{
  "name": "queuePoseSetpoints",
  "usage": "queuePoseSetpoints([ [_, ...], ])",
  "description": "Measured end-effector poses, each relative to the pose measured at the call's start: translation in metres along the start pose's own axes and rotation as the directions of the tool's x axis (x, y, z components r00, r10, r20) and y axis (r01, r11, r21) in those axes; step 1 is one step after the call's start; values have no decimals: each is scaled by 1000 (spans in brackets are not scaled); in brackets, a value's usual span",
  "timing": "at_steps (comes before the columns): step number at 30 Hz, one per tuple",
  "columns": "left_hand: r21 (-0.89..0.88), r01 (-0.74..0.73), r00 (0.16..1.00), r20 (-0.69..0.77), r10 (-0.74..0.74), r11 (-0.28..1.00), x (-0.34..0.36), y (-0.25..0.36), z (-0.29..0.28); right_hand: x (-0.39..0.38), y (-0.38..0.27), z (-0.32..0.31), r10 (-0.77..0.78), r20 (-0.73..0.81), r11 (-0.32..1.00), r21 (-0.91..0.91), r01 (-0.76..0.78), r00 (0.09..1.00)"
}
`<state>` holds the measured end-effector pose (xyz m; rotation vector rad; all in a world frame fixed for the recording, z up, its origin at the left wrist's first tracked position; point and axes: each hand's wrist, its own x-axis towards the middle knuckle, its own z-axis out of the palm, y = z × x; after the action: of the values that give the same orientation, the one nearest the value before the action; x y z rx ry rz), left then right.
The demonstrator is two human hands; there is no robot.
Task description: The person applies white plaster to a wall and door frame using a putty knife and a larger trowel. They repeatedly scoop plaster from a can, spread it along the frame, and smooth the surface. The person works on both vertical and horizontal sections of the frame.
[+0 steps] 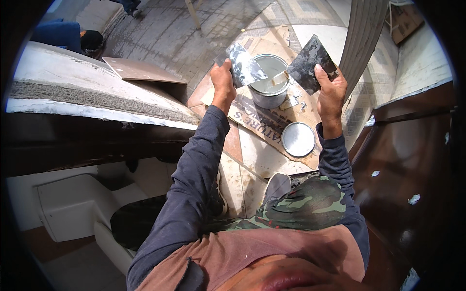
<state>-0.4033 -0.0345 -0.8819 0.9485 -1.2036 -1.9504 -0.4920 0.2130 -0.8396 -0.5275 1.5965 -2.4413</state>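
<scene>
My left hand (224, 81) grips a thin, flat scraper plate (246, 67), its shiny surface catching the light. In my right hand (331, 89) is a dark square scraper plate (310, 63) smeared with white, the thumb lying on its face. Between the two plates stands an open metal can (270, 100) with pale grey inside. A brush (280, 77) rests at the can's right rim. Nearer me, a round pale lid (298, 139) lies on a printed cardboard sheet (262, 127), which also lies under the can.
A grey wooden post (361, 36) rises right of my right hand. At left, a flat board (143, 70) leans by a rough wall ledge (97, 97). Another person (60, 36) is at upper left. A glossy dark wood panel (407, 179) stands at right.
</scene>
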Motion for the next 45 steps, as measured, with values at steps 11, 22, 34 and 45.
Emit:
queuePoseSetpoints([
  [11,-169,-307,936,-230,265,937,-10,11,15,32,7,22,-39,726,365,-629,686,687],
  [22,-440,46,992,-82,-91,897,-48,12,-3,10,26,29,-453,525,651,-357,669,721],
  [34,-461,578,794,507,-335,673,-114,-19,-57,-18,26,1,226,-118,877,456,-150,967],
  [45,-322,482,835,450,-317,815,-117,-8,-39,-46,47,30,527,227,596,588,-547,819],
])
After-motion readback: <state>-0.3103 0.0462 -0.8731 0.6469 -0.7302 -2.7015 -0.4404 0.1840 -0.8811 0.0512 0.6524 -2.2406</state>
